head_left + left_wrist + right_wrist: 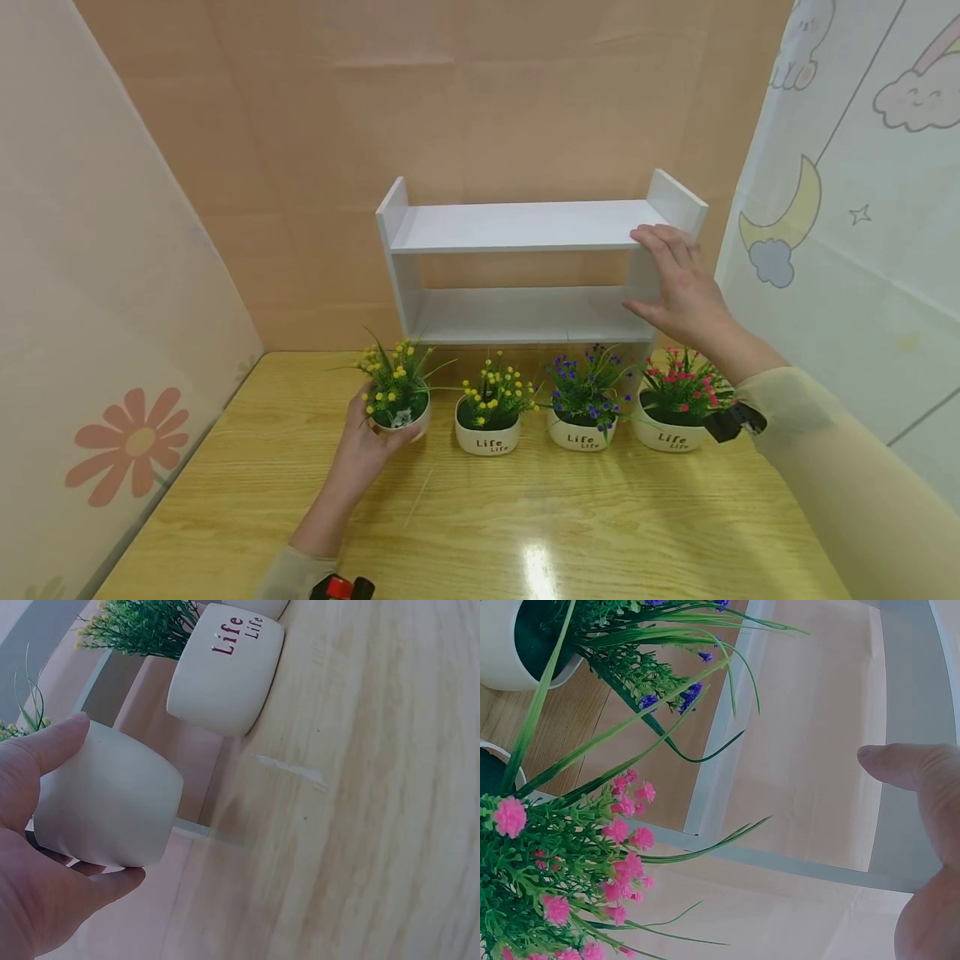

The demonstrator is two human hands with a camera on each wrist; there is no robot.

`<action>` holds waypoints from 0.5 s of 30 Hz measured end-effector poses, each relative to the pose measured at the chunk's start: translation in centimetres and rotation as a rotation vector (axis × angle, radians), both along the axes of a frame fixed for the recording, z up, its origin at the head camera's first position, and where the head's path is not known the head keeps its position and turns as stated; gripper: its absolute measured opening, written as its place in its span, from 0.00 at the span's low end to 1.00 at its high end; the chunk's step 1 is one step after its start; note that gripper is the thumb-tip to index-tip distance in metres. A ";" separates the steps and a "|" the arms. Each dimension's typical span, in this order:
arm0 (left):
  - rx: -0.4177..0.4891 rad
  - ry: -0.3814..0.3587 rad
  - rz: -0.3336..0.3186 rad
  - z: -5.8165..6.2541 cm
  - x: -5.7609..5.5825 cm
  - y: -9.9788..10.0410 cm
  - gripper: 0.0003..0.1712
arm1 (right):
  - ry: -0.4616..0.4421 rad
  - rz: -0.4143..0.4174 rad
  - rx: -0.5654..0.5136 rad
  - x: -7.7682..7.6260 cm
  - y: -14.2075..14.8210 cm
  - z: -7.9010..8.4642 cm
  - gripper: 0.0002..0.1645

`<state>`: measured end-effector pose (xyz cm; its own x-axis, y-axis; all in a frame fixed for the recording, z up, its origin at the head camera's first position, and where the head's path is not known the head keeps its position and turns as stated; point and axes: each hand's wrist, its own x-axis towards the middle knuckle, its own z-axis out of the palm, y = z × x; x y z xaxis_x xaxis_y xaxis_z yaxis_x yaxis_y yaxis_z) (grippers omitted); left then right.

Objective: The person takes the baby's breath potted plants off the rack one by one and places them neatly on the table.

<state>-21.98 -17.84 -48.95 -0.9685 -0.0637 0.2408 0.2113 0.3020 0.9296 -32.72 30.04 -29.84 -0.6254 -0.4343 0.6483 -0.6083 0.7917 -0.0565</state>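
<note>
My left hand grips a white pot of yellow flowers, thumb on one side and fingers on the other. In the left wrist view this pot is tilted, its plain side facing the camera. My right hand is at the right end of a white two-tier shelf. Its fingers rest over the upper board's front edge. The thumb points out straight, away from the fingers, in front of the shelf's lower opening.
Beside the gripped pot, a second yellow-flowered pot, a purple-flowered pot and a pink-flowered pot stand in a row on the wooden table, before the shelf. Printed cloths hang left and right.
</note>
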 end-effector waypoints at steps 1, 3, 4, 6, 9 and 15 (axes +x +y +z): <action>-0.004 -0.001 0.002 -0.1 0.0 -0.1 0.61 | 0.000 -0.001 -0.001 0.0 0.0 0.0 0.68; -0.006 -0.001 0.002 -0.2 0.0 -0.2 0.60 | -0.001 -0.004 -0.003 0.0 0.0 0.0 0.68; -0.007 -0.001 0.001 -0.2 0.0 -0.3 0.59 | -0.001 -0.005 -0.003 0.0 0.0 0.1 0.68; -0.014 0.000 -0.002 -0.3 0.1 -0.4 0.59 | -0.003 -0.011 -0.005 0.1 0.0 0.1 0.68; -0.019 0.006 -0.009 -0.5 0.1 -0.4 0.58 | -0.010 -0.017 -0.006 0.2 0.0 0.2 0.68; -0.034 0.022 0.003 -0.9 0.1 -0.5 0.58 | -0.009 -0.011 -0.001 0.2 0.1 0.2 0.67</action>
